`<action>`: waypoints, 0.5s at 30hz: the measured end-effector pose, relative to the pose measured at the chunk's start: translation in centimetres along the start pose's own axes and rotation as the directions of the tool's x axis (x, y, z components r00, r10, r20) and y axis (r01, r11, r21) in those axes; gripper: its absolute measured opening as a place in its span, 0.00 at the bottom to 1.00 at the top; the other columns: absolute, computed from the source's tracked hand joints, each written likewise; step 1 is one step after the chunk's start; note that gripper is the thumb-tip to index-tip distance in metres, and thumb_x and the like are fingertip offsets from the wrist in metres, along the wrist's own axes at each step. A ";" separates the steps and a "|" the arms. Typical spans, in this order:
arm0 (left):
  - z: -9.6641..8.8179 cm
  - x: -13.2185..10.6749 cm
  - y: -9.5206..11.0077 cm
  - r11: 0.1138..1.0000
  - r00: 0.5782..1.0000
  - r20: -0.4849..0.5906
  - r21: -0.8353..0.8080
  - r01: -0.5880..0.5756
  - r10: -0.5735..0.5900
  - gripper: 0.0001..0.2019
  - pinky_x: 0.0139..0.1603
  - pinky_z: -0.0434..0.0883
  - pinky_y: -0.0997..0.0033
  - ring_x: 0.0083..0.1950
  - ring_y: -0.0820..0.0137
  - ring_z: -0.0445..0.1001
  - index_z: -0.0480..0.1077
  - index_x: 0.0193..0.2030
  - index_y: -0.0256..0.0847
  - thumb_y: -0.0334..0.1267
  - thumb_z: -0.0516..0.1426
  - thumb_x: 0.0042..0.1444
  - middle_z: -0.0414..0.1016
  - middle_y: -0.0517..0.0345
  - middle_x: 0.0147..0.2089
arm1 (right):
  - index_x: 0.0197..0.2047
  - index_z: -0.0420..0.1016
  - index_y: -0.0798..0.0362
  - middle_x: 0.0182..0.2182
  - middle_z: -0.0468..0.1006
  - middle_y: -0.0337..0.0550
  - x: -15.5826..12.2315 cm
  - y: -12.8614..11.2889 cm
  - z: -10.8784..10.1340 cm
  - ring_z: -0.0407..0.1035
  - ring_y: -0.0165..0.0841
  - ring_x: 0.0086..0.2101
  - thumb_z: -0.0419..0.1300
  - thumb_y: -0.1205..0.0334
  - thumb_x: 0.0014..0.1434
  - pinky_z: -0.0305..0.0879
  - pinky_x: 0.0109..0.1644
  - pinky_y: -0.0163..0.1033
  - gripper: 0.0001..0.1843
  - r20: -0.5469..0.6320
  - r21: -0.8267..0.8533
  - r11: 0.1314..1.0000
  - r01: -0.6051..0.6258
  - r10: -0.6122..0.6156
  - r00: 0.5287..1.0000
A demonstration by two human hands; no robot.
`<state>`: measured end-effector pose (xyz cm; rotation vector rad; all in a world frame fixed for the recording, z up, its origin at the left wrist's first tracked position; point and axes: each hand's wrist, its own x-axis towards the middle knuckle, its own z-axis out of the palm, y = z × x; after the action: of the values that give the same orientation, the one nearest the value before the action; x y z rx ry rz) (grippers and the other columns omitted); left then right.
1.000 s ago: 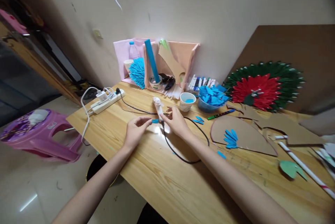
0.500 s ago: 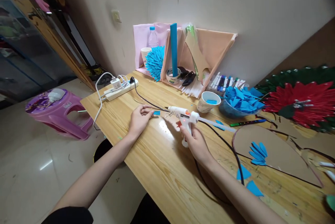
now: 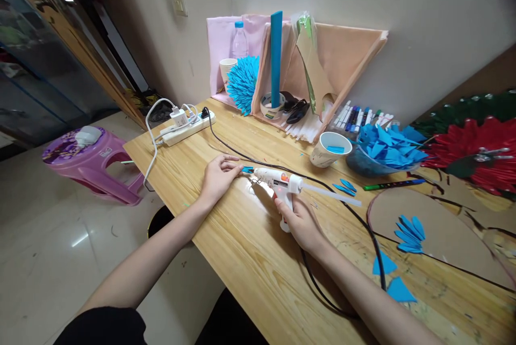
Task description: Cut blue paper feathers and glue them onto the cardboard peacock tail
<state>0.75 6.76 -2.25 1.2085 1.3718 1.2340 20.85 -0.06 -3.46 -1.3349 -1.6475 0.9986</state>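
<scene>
My right hand [image 3: 299,221] grips the handle of a white glue gun [image 3: 279,180] with a glue stick sticking out behind it. The nozzle points left and touches a small blue paper piece [image 3: 247,170]. My left hand [image 3: 218,174] rests on the wooden table [image 3: 250,259] and pinches that blue piece at its fingertips. The gun's black cord [image 3: 363,227] runs past my right arm, and a black cord leads to a white power strip [image 3: 186,128].
A paper cup [image 3: 328,150], a bowl of blue paper pieces [image 3: 382,149], markers [image 3: 360,116], a blue paper ball [image 3: 242,84] and a peach organizer [image 3: 322,65] stand at the back. A brown cardboard shape [image 3: 439,232] with blue petals lies right. A pink stool [image 3: 92,165] stands left of the table.
My right hand picked the glue gun up off the table and brought its nozzle down to the blue piece held by my left hand. The view has shifted right.
</scene>
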 end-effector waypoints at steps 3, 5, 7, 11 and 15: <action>0.1 0.0 0.1 1.000 1.000 0.001 -0.022 0.020 -0.020 0.17 0.33 0.73 0.73 0.30 0.69 0.77 0.70 0.37 0.35 0.39 0.65 0.41 0.76 0.58 0.25 | 0.32 0.70 0.50 0.19 0.68 0.37 0.0 -0.2 0.0 0.68 0.34 0.24 0.51 0.49 0.59 0.63 0.25 0.35 0.14 -0.005 -0.029 1.000 0.004 -0.004 1.000; 0.1 0.0 0.0 0.999 1.000 0.008 -0.024 0.023 -0.023 0.17 0.33 0.73 0.72 0.29 0.69 0.77 0.70 0.37 0.35 0.40 0.65 0.41 0.76 0.58 0.25 | 0.32 0.70 0.50 0.19 0.68 0.37 0.1 -0.3 -0.1 0.68 0.34 0.24 0.51 0.50 0.58 0.63 0.25 0.36 0.14 -0.004 -0.048 0.999 0.012 -0.012 1.000; 0.1 0.0 -0.1 1.000 1.000 0.015 -0.018 0.019 -0.019 0.18 0.33 0.73 0.73 0.29 0.69 0.77 0.70 0.37 0.35 0.40 0.66 0.41 0.76 0.57 0.26 | 0.32 0.70 0.50 0.20 0.69 0.37 0.1 -0.4 -0.1 0.68 0.34 0.24 0.51 0.51 0.59 0.63 0.25 0.36 0.13 0.009 -0.065 0.998 0.021 -0.020 1.000; 0.0 0.1 -0.3 1.000 1.000 0.019 -0.012 0.016 -0.016 0.17 0.33 0.73 0.73 0.29 0.69 0.77 0.70 0.37 0.34 0.40 0.66 0.41 0.77 0.56 0.26 | 0.31 0.69 0.50 0.19 0.69 0.37 0.2 -0.3 -0.2 0.68 0.35 0.24 0.50 0.51 0.59 0.62 0.26 0.36 0.14 0.016 -0.089 0.996 0.028 -0.026 1.000; -0.1 0.1 -0.5 1.000 1.000 0.028 -0.009 0.014 -0.013 0.17 0.34 0.74 0.73 0.30 0.69 0.77 0.70 0.37 0.35 0.41 0.65 0.42 0.77 0.56 0.27 | 0.26 0.68 0.50 0.18 0.69 0.37 0.2 -0.3 -0.1 0.69 0.36 0.26 0.51 0.52 0.59 0.62 0.28 0.37 0.15 0.001 -0.104 0.994 0.030 -0.030 1.000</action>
<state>0.57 6.83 -2.78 1.2038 1.3503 1.2088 20.84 0.13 -3.13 -1.3742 -1.7349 0.9059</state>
